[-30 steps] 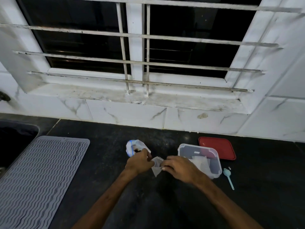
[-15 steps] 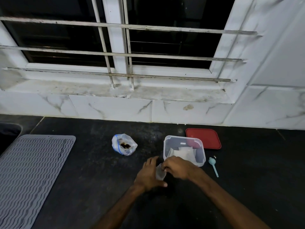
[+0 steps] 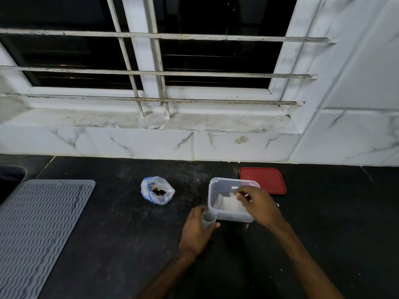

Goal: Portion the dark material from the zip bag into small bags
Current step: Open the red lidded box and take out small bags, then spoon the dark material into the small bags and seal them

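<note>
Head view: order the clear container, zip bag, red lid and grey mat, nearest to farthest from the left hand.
From the left hand:
1. clear container, just right of it
2. zip bag, back-left
3. red lid, back-right
4. grey mat, far left

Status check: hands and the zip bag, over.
Left hand holds small clear bag. Right hand over plastic container, grip unclear. Zip bag apart, untouched. Nothing blocking.

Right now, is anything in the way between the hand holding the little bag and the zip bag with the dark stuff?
No, nothing visible. The left hand grips the small bag, and only bare counter lies between it and the zip bag. The clear box sits on the other side.
</note>
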`<state>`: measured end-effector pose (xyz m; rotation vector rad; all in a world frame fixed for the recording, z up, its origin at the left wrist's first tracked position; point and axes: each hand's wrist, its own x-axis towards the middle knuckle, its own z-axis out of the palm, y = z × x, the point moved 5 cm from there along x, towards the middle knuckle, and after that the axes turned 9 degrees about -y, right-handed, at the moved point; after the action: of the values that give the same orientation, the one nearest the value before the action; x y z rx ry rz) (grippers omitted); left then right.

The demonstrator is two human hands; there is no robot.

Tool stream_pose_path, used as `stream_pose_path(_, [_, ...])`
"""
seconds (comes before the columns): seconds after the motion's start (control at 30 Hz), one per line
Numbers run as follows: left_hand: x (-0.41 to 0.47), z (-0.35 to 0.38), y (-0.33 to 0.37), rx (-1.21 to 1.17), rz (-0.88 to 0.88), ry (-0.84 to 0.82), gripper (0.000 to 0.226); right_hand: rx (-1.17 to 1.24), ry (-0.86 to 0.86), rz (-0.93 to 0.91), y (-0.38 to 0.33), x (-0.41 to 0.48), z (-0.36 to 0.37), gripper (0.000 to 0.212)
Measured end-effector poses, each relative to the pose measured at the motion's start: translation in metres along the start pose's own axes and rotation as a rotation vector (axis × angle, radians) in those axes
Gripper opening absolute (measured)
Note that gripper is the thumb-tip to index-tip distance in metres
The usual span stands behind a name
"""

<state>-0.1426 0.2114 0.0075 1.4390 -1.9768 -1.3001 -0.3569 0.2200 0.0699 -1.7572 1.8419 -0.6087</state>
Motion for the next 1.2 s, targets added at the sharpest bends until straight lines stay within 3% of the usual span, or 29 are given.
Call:
stream_pose_path(0.1, [0.000,0.007,0.000,-0.056,-0.027,0.028,0.059,0.039,0.255,0.208,0.045,-0.013,-0.032,0.013])
stream_pose_path(0.17, [0.000,0.011,0.002,-0.069,-0.040,0.037,0.060,-0.024,0.307,0.364,0.073,-0.020,-0.038,0.014])
stream_pose_path(0.3, [0.003,0.019,0.003,-0.115,-0.062,0.001,0.066,-0.147,0.206,0.544,0.110,-0.021,-0.019,0.019])
stream_pose_path(0.47, [0.003,0.023,-0.007,-0.069,-0.047,-0.023,0.080,-0.208,0.023,0.697,0.128,-0.024,0.012,0.046])
stream_pose_path(0.7, [0.001,0.018,-0.013,-0.032,-0.023,-0.031,0.088,-0.275,0.095,0.742,0.139,-0.033,0.018,0.054])
stream_pose_path(0.8, [-0.002,0.010,-0.011,-0.016,0.005,-0.010,0.087,-0.315,0.049,0.749,0.146,-0.038,0.019,0.049])
stream_pose_path(0.93, [-0.001,-0.021,-0.011,-0.009,0.034,0.138,0.077,-0.405,0.020,0.762,0.153,-0.040,0.017,0.036])
stream_pose_path(1.0, [0.004,-0.047,-0.017,-0.084,0.009,0.303,0.069,-0.374,0.079,0.784,0.158,-0.043,0.013,0.028])
stream_pose_path(1.1, [0.009,-0.089,-0.028,-0.172,-0.029,0.576,0.054,-0.045,0.287,0.808,0.163,-0.049,-0.002,0.029])
stream_pose_path(1.2, [0.016,-0.119,-0.054,-0.170,-0.197,0.699,0.067,0.269,0.513,0.747,0.147,-0.049,-0.032,0.033])
